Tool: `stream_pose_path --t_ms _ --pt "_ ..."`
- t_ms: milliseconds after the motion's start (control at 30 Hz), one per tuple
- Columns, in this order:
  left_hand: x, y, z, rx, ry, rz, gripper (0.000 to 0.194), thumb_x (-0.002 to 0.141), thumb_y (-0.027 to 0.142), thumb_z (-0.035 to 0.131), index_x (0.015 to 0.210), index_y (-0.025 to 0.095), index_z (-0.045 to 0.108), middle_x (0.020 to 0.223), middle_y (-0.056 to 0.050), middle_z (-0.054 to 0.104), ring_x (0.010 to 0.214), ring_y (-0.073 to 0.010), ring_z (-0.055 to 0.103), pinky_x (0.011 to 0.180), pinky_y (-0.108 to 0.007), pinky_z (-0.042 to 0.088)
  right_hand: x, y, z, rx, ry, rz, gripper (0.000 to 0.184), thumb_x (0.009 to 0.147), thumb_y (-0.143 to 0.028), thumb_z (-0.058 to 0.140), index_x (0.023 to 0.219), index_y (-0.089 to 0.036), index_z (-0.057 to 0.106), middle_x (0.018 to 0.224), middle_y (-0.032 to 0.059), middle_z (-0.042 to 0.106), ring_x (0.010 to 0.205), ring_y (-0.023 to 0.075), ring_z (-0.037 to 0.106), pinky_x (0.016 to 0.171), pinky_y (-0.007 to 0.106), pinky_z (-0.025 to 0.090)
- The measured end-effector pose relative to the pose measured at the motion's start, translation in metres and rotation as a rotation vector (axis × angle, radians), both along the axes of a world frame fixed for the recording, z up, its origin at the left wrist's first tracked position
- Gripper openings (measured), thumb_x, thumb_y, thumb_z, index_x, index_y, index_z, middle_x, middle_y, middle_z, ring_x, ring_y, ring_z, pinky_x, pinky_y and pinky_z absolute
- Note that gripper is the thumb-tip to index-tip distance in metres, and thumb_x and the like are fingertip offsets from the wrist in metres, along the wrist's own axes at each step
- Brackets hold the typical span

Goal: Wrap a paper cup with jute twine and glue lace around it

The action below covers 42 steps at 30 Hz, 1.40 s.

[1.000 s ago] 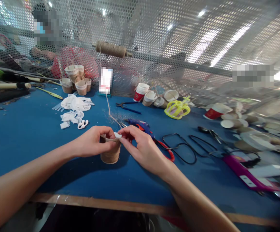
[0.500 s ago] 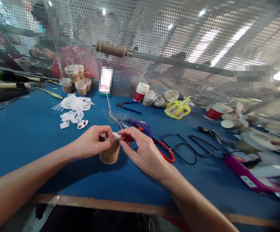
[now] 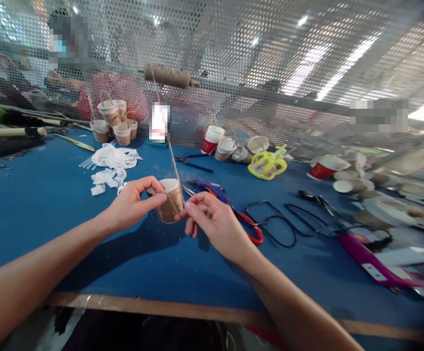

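Note:
A small paper cup (image 3: 168, 208) wrapped in brown twine is tilted above the blue table, its white inside showing at the top. My left hand (image 3: 133, 202) pinches the cup's left side near the rim, thumb in front. From the twine spool (image 3: 167, 76) on the mesh, a strand of twine (image 3: 176, 168) runs taut down to my right hand (image 3: 212, 219). The right thumb and forefinger are closed on this strand just right of the cup. Behind the right hand lies a blue glue gun (image 3: 210, 187), partly hidden.
Twine-wrapped cups (image 3: 121, 131) stand at the back left beside crumpled white fabric strips (image 3: 115, 157). Blue-handled pliers (image 3: 197, 165), a yellow crown-shaped frame (image 3: 266, 165) and a black cord (image 3: 270, 219) lie to the right. A magenta power strip (image 3: 371, 263) lies further right.
The cup has risen and tilted, and the white piece at its rim no longer shows. The slack twine has become taut. My right hand has moved slightly down beside the cup.

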<state>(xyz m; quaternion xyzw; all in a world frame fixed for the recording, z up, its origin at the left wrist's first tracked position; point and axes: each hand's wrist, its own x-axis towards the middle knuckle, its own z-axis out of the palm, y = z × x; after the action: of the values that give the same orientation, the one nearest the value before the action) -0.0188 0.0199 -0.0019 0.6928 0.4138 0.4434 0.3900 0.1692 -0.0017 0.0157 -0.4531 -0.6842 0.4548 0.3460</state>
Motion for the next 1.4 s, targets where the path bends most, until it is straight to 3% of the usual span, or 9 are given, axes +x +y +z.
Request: stream_pose_path --t_ms 267,467,633,767,933,1033,1167,1267,1400 --pt "-0.001 -0.002 -0.001 0.091 0.066 -0.063 0.013 0.076 0.027 0.052 0.068 0.017 0.048 0.082 -0.006 0.057 0.09 -0.0213 0.053 0.079 -0.037 0.039 0.003 0.01 -0.006 -0.285 0.004 -0.001 0.015 0.09 -0.021 0.041 0.077 -0.016 0.045 0.064 0.0005 0.064 0.041 0.0044 0.052 0.036 0.015 0.039" --pt "-0.008 -0.012 0.004 0.226 0.119 -0.09 0.009 0.08 0.021 0.051 0.072 0.018 0.05 0.085 -0.005 0.055 0.097 -0.0213 0.052 0.083 -0.037 0.04 0.002 0.021 -0.011 -0.269 0.035 -0.153 0.009 0.088 -0.014 0.041 0.093 -0.014 0.049 0.075 0.0035 0.064 0.047 0.0058 0.052 0.038 0.016 0.042" --pt "-0.014 -0.012 -0.002 0.225 0.123 -0.034 0.008 0.08 0.022 0.051 0.073 0.017 0.051 0.089 -0.006 0.057 0.095 -0.02 0.053 0.084 -0.037 0.04 0.0 0.019 -0.014 -0.208 -0.027 -0.07 0.01 0.084 -0.015 0.045 0.09 -0.014 0.053 0.079 0.0041 0.062 0.057 0.0089 0.054 0.045 0.02 0.046" --pt "-0.015 -0.006 -0.002 0.142 0.131 0.062 0.011 0.077 0.025 0.051 0.069 0.017 0.051 0.082 -0.005 0.058 0.085 -0.0192 0.054 0.076 -0.034 0.041 0.005 0.015 -0.01 0.119 -0.269 -0.033 0.01 0.082 -0.022 0.052 0.079 -0.016 0.059 0.07 0.0025 0.061 0.061 0.0132 0.056 0.057 0.028 0.049" --pt "-0.011 -0.008 0.001 -0.068 0.012 -0.095 0.014 0.074 0.026 0.056 0.066 0.016 0.051 0.078 -0.004 0.059 0.077 -0.0164 0.053 0.074 -0.032 0.04 0.007 0.014 0.0 0.597 -0.029 -0.048 0.024 0.086 -0.018 0.047 0.108 -0.022 0.054 0.121 0.0075 0.054 0.106 0.0181 0.054 0.089 0.035 0.047" --pt "-0.005 -0.013 -0.001 -0.279 -0.137 -0.248 0.016 0.072 0.028 0.06 0.066 0.016 0.053 0.079 -0.003 0.06 0.078 -0.0157 0.054 0.073 -0.03 0.04 0.005 0.016 0.002 0.603 0.142 -0.02 0.03 0.087 -0.019 0.045 0.117 -0.026 0.048 0.136 0.0063 0.041 0.113 0.0183 0.051 0.088 0.035 0.05" --pt "0.002 -0.017 -0.006 -0.459 -0.283 -0.288 0.019 0.068 0.028 0.066 0.063 0.015 0.053 0.073 -0.001 0.058 0.074 -0.0141 0.053 0.068 -0.027 0.038 0.008 0.018 0.001 0.446 0.057 -0.231 0.01 0.083 -0.028 0.054 0.086 -0.019 0.058 0.1 0.0066 0.062 0.085 0.0166 0.061 0.075 0.033 0.052" --pt "0.004 -0.017 -0.008 -0.48 -0.323 -0.288 0.02 0.067 0.029 0.068 0.063 0.015 0.054 0.071 0.0 0.058 0.07 -0.0133 0.052 0.067 -0.027 0.037 0.009 0.015 0.001 0.29 -0.111 -0.121 0.02 0.085 -0.029 0.049 0.071 -0.019 0.058 0.079 0.0043 0.067 0.075 0.0163 0.061 0.076 0.033 0.05" --pt "0.006 -0.017 -0.008 -0.485 -0.284 -0.295 0.02 0.067 0.03 0.068 0.064 0.015 0.055 0.075 -0.001 0.06 0.07 -0.0127 0.052 0.068 -0.027 0.037 0.002 0.01 -0.001 0.292 -0.033 0.023 0.016 0.087 -0.024 0.045 0.078 -0.02 0.058 0.096 0.0047 0.066 0.092 0.0168 0.06 0.085 0.033 0.046"
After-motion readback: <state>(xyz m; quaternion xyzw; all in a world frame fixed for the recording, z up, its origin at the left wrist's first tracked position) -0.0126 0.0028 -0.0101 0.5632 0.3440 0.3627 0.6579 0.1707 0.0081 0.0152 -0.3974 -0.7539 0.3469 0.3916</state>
